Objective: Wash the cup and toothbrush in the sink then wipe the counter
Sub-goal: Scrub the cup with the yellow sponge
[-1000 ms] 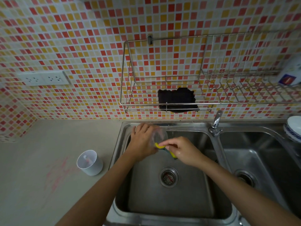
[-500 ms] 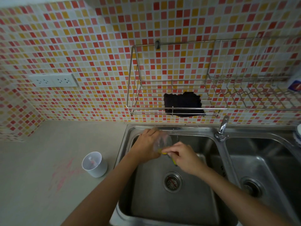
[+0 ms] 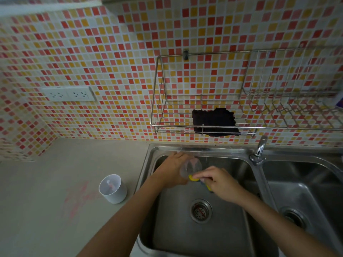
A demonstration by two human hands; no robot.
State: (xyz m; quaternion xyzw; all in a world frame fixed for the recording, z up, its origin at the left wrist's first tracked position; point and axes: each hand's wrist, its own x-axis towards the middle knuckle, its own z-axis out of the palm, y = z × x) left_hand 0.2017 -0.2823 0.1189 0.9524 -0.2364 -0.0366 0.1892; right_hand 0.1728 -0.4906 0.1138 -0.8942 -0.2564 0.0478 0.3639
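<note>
Over the left sink basin (image 3: pixel 219 243) my left hand (image 3: pixel 171 171) grips a clear cup (image 3: pixel 191 166), tilted with its mouth toward my right hand. My right hand (image 3: pixel 220 182) is closed on a yellow and green sponge (image 3: pixel 193 178) pressed against the cup's rim. A white cup (image 3: pixel 113 189) stands upright on the beige counter (image 3: pixel 46 210) left of the sink, with something small and pinkish inside; I cannot tell what it is.
Pink smears (image 3: pixel 78 199) mark the counter next to the white cup. A wire rack (image 3: pixel 246 101) on the tiled wall holds a dark cloth (image 3: pixel 213 121). The faucet (image 3: pixel 259 151) stands between the two basins. A double socket (image 3: pixel 68 93) sits on the wall at left.
The camera has tilted up and left, so the scene sits lower and further right. Both hands stay together over the left basin, with the sponge working at the cup's rim.
</note>
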